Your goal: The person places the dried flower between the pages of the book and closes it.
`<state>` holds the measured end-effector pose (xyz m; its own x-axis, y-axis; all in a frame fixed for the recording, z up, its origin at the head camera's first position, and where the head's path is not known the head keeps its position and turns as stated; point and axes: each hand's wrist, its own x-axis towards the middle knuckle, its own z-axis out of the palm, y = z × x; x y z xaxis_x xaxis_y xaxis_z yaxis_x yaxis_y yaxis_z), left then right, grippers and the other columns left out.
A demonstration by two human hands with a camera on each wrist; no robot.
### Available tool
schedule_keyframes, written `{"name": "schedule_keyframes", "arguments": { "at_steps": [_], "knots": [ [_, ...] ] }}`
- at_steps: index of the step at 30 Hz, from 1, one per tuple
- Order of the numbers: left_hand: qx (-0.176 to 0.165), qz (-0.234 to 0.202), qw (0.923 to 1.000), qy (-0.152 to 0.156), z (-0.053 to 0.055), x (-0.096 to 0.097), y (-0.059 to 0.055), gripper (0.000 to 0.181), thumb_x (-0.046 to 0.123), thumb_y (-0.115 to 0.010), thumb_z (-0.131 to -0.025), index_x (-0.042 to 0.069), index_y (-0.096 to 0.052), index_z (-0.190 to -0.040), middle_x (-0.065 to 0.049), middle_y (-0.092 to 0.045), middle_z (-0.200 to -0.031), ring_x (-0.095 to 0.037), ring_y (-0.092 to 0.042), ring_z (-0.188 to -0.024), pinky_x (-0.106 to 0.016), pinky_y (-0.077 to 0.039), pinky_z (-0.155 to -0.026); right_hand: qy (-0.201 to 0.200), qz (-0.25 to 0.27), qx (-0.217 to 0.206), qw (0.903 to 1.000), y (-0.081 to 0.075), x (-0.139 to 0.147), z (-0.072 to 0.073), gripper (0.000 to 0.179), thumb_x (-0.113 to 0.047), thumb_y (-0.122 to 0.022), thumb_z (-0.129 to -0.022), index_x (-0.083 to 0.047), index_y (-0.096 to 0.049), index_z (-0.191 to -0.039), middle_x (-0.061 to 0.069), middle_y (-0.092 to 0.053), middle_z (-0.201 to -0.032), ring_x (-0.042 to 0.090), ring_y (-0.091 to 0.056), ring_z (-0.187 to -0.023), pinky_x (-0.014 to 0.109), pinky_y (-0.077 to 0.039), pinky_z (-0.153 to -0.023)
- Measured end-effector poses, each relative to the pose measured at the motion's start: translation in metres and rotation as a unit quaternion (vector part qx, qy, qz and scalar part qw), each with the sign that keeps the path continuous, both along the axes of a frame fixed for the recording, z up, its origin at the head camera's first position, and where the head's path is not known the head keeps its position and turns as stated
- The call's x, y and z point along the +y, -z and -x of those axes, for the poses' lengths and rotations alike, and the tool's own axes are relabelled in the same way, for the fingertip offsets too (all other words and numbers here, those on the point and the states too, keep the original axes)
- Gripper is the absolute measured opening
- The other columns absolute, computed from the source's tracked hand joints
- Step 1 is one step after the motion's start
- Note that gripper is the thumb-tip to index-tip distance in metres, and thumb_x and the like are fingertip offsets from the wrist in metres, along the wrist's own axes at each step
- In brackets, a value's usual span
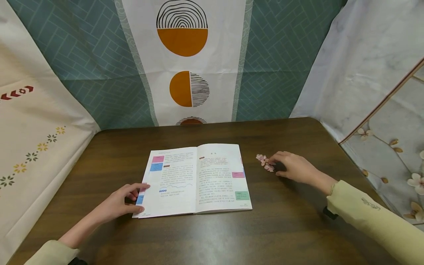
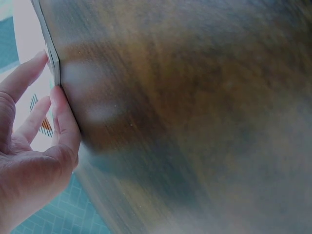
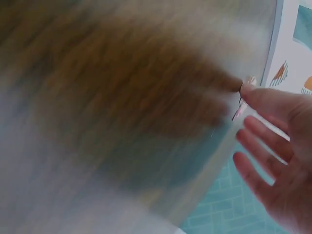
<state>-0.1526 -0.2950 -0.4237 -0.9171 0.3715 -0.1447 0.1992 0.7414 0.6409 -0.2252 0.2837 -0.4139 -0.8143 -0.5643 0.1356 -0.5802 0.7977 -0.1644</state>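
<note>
An open book (image 1: 218, 184) lies on the table with printed pages and coloured tabs. My left hand (image 1: 120, 200) is at its left edge, thumb and forefinger apart and touching the page margin. In the left wrist view the fingertips (image 2: 56, 92) meet the edge of the book (image 2: 54, 63). To the right of the book lies a small sprig of pink blossoms (image 1: 266, 163). My right hand (image 1: 294, 167) reaches to it, fingertips right at the petals, thumb set apart below. The right wrist view shows the fingers spread, with the thumb partly hiding the blossoms (image 3: 240, 111).
The dark wooden table (image 1: 212, 239) ends at the back against a patterned teal and white cloth (image 1: 275, 73). Light cloths hang at the left (image 1: 36, 121) and right (image 1: 374, 66) sides.
</note>
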Motion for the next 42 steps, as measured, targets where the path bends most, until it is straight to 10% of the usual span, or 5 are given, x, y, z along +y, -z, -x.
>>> {"name": "schedule_keyframes", "arguments": {
  "at_steps": [7,42],
  "knots": [
    [0.003,0.006,1.0000,0.000,0.000,0.001,-0.001,0.064,0.032,-0.084,-0.077,0.016,-0.058,-0.134,-0.005,-0.051,-0.102,-0.014,-0.049,-0.091,-0.022,-0.043,-0.074,0.060,-0.023,0.003,0.9979,-0.002,0.009,-0.004,0.024,-0.022,-0.083,-0.079,-0.016,-0.074,-0.101,0.002,-0.072,-0.101,0.023,-0.070,-0.088,0.041,-0.055,-0.069],
    [0.003,0.008,1.0000,-0.003,-0.001,0.001,0.000,0.063,0.033,-0.083,-0.078,0.017,-0.058,-0.134,-0.005,-0.051,-0.102,-0.013,-0.049,-0.092,-0.021,-0.044,-0.074,0.023,-0.034,0.038,0.9984,0.004,0.028,0.026,0.011,-0.006,-0.078,-0.082,-0.016,-0.073,-0.079,-0.003,-0.069,-0.080,0.010,-0.062,-0.069,0.031,-0.050,-0.061]
  ]
}}
